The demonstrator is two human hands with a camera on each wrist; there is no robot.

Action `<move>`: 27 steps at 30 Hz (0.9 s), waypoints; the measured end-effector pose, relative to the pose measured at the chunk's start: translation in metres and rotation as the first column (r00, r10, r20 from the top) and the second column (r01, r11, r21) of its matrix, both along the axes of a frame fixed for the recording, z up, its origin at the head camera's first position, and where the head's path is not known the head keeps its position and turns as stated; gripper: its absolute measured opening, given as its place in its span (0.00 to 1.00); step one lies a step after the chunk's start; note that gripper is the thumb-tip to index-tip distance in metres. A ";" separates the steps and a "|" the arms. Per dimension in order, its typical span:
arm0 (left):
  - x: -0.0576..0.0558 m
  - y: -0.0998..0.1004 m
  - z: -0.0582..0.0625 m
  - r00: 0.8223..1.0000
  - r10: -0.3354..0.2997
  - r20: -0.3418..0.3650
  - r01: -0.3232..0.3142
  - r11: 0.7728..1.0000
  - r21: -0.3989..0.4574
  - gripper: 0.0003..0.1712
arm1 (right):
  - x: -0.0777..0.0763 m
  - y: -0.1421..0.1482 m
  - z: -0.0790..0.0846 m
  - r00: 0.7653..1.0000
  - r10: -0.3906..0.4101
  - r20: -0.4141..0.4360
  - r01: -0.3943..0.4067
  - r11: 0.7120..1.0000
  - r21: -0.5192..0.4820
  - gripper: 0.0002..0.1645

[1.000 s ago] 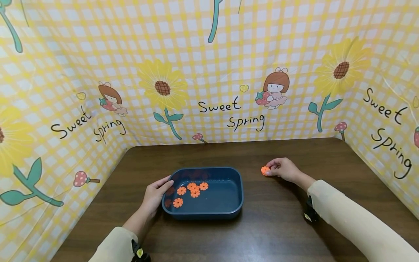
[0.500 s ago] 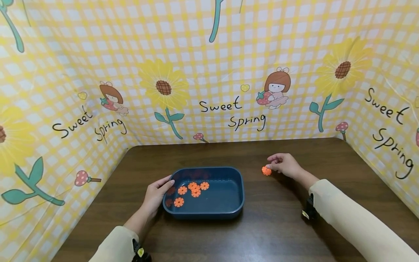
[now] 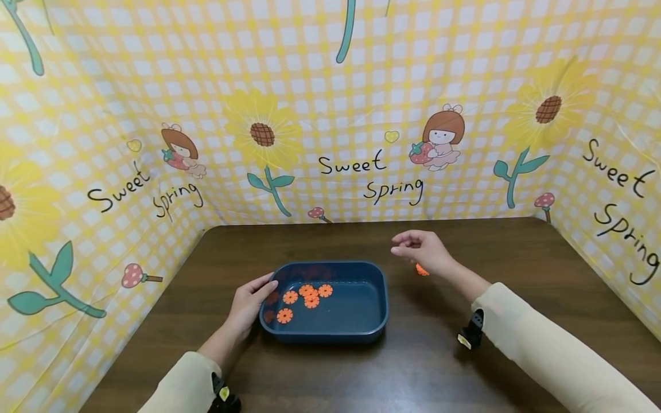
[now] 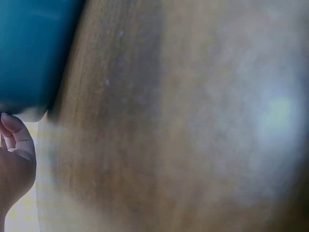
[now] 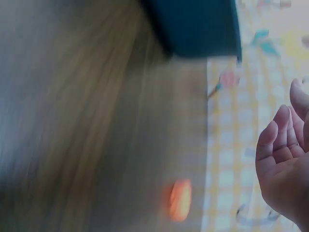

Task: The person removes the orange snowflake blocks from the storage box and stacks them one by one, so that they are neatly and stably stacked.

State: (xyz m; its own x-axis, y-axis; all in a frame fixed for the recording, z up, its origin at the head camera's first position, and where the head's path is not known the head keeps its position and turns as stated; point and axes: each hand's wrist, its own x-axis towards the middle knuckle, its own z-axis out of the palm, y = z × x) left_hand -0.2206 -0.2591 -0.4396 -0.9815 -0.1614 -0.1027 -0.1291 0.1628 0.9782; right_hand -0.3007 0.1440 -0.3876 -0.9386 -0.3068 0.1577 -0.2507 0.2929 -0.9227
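A dark blue rectangular plastic tub (image 3: pixel 356 310) stands on the table in the head view. Several orange notched snowflake discs (image 3: pixel 284 315) lie on its floor, towards the left side. My left hand (image 3: pixel 247 304) grips the tub's left rim, thumb over the edge and fingers outside. My right hand (image 3: pixel 424 252) hovers right of the tub, fingers loosely bent, holding nothing. Below it, an orange disc piece (image 3: pixel 422 269) rests on the table, partly hidden by the hand. In the right wrist view this orange piece (image 5: pixel 180 200) looks thick and blurred, so I cannot tell how many discs it is.
The brown wooden table (image 3: pixel 330 378) carries the tub and the orange piece. A yellow checked cloth (image 3: pixel 351 103) with printed flowers hangs along the back and both sides. Black wrist cameras (image 3: pixel 471 331) sit at the sleeve cuffs.
My right hand has let go of the orange piece, leaving it on the table, then lifted and moved left towards the tub. The left hand keeps its grip on the tub.
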 end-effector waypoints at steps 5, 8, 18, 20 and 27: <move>0.000 0.001 0.002 1.000 -0.002 0.000 0.002 1.000 0.008 0.31 | 0.011 -0.035 0.010 0.997 0.073 -0.011 -0.073 0.997 -0.014 0.16; 0.000 0.001 0.002 1.000 -0.002 0.006 0.002 1.000 0.016 0.30 | 0.019 -0.055 0.015 0.994 0.112 -0.009 -0.112 0.994 0.005 0.15; 0.000 0.000 0.002 1.000 -0.008 -0.003 0.008 1.000 0.021 0.29 | 0.035 -0.115 0.004 0.967 0.254 0.022 -0.254 0.967 0.011 0.18; 0.000 0.000 0.002 1.000 -0.008 -0.002 0.008 1.000 0.023 0.29 | 0.036 -0.125 0.000 0.963 0.267 0.041 -0.268 0.963 0.021 0.18; 0.000 0.000 0.003 1.000 -0.007 -0.002 0.007 1.000 0.019 0.28 | 0.034 -0.152 -0.011 0.970 0.229 0.080 -0.237 0.966 0.105 0.18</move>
